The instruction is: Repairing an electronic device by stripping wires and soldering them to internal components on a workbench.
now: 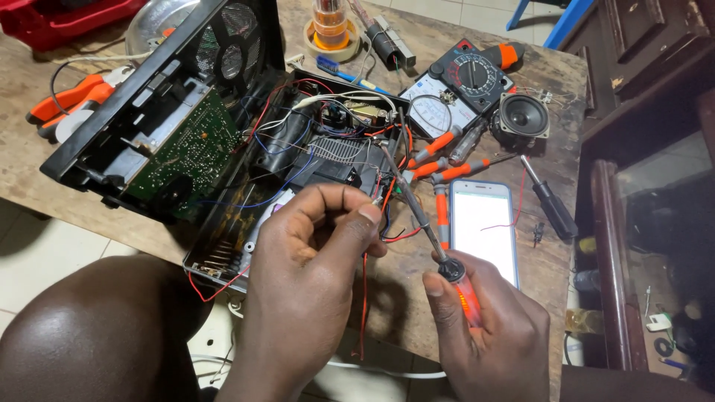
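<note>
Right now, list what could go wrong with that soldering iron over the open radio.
1. The soldering iron in the right hand crosses loose red and blue wires; its shaft might scorch them.
2. The left hand fingers pinch a wire near the shaft, so a burn seems possible.
3. The phone lies close by.

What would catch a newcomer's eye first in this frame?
Most striking is the opened black device spilling wires at centre, its green circuit board tipped up on the left. In front, the right hand holds a soldering iron while the left hand pinches a wire. A lit phone lies at right.
</note>
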